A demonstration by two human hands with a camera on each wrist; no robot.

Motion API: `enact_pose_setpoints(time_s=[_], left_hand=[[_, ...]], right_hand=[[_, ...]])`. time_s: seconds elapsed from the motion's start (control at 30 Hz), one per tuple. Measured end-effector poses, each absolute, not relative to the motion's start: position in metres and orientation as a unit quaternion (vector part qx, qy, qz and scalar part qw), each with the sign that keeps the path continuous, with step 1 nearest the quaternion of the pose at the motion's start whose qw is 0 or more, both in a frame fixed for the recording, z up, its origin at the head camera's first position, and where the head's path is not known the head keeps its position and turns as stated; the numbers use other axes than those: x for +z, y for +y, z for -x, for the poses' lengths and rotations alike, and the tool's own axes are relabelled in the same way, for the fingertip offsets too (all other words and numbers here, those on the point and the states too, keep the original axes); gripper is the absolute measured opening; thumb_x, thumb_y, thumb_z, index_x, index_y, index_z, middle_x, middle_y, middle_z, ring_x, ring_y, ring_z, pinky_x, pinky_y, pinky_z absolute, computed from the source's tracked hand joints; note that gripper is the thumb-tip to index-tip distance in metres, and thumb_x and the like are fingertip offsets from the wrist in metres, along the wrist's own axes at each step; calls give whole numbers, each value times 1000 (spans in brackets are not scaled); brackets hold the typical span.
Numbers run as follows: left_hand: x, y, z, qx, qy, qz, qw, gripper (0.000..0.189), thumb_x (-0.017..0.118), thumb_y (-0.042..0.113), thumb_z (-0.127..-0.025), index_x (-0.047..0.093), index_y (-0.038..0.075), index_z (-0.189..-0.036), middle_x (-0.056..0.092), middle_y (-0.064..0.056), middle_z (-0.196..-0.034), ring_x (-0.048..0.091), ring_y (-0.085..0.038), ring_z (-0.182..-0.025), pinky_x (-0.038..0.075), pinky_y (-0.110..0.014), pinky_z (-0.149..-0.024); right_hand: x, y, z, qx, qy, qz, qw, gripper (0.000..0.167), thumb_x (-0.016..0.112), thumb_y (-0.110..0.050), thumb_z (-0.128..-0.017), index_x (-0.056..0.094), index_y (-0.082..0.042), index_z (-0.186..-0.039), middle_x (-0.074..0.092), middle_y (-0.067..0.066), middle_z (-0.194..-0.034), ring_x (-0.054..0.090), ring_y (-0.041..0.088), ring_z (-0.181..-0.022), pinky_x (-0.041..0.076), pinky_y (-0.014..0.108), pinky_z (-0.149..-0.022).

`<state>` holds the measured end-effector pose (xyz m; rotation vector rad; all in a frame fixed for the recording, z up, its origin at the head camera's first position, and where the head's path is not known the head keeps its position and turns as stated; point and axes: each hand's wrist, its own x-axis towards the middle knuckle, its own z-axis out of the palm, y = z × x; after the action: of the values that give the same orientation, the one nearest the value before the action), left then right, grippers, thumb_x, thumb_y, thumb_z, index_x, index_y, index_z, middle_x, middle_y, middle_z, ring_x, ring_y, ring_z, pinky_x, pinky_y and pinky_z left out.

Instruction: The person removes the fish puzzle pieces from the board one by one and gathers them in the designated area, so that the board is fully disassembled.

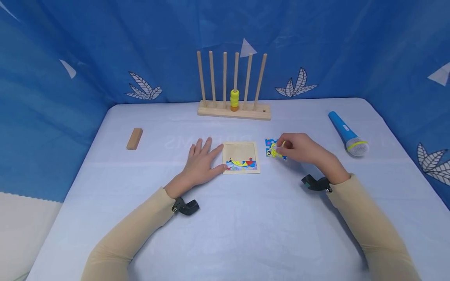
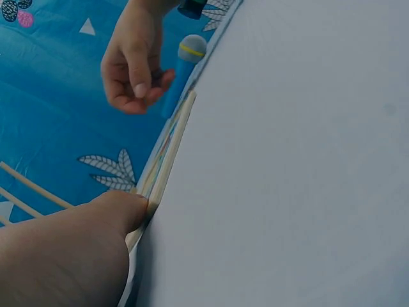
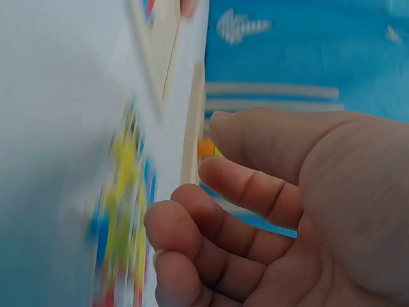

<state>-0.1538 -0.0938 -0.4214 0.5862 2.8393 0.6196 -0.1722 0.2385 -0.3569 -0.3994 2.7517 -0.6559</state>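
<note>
Wooden puzzle tray (image 1: pixel 240 150) on a white desk (image 1: pixel 239 234), blue cloth (image 1: pixel 168 43) behind.
A bright picture fills its lower part (bare wood above); colourful puzzle pieces (image 1: pixel 268 152) lie just to its right. The left hand (image 1: pixel 201 166), fingers spread, touches its left edge. The right hand (image 1: pixel 299 148) curls loosely at the pieces; its wrist view shows thumb and fingers apart, a gap unclear from the head.
</note>
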Motion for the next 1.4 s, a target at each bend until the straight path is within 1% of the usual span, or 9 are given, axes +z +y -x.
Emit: enact_pose_setpoints(time_s=[0.13, 0.23, 0.33, 0.5, 0.67, 0.93, 1.4], left_hand=[[-424, -92, 155, 207, 953, -204, 88, 76, 56, 57, -95, 37, 21, -159, 14, -20, -171, 1, -48, -158, 4, -68, -124], [-425, -90, 156, 205, 952, -208, 88, 76, 56, 57, -95, 37, 22, -160, 14, -20, -171, 1, -49, -158, 4, -68, -124], [-426, -90, 157, 204, 953, -209, 85, 75, 56, 57, -95, 38, 22, -159, 16, -22, -171, 3, -50, -158, 5, -68, -124], [-427, -92, 157, 202, 953, -212, 81, 74, 56, 57, -96, 39, 22, -159, 17, -22, -170, 5, -50, -157, 6, -69, -123], [-425, -92, 157, 200, 953, -214, 82, 73, 56, 57, -97, 38, 22, -159, 16, -22, -170, 4, -50, -157, 6, -69, -123], [-422, -94, 157, 202, 953, -211, 84, 74, 56, 56, -96, 38, 21, -159, 16, -22, -170, 4, -51, -157, 5, -69, -123], [-422, -98, 157, 199, 954, -208, 84, 73, 57, 55, -97, 39, 22, -159, 17, -22, -170, 4, -51, -157, 6, -70, -123]], right_hand=[[-357, 204, 175, -230, 942, 185, 160, 22, 71, -19, -94, 69, -6, -112, 61, 6, -79, 53, 19, -69, 45, 29, -62], [-358, 177, 177, -229, 930, 224, 178, 27, 72, -20, -94, 69, -6, -116, 66, 6, -85, 57, 18, -75, 50, 28, -68], [-360, 153, 178, -233, 918, 258, 190, 30, 72, -20, -94, 69, -6, -119, 69, 6, -88, 59, 18, -78, 53, 29, -72], [-368, 128, 178, -236, 904, 301, 191, 29, 71, -14, -92, 69, -5, -120, 68, 4, -86, 57, 16, -77, 51, 28, -74], [-372, 120, 175, -232, 905, 303, 187, 28, 73, -14, -91, 69, -6, -117, 65, 4, -84, 55, 16, -76, 48, 28, -72], [-374, 115, 174, -224, 910, 288, 195, 38, 82, -21, -87, 67, -8, -120, 67, 6, -93, 57, 19, -81, 51, 30, -77], [-379, 109, 174, -228, 909, 290, 195, 35, 82, -19, -87, 70, -7, -118, 62, 4, -86, 53, 18, -79, 45, 28, -73]])
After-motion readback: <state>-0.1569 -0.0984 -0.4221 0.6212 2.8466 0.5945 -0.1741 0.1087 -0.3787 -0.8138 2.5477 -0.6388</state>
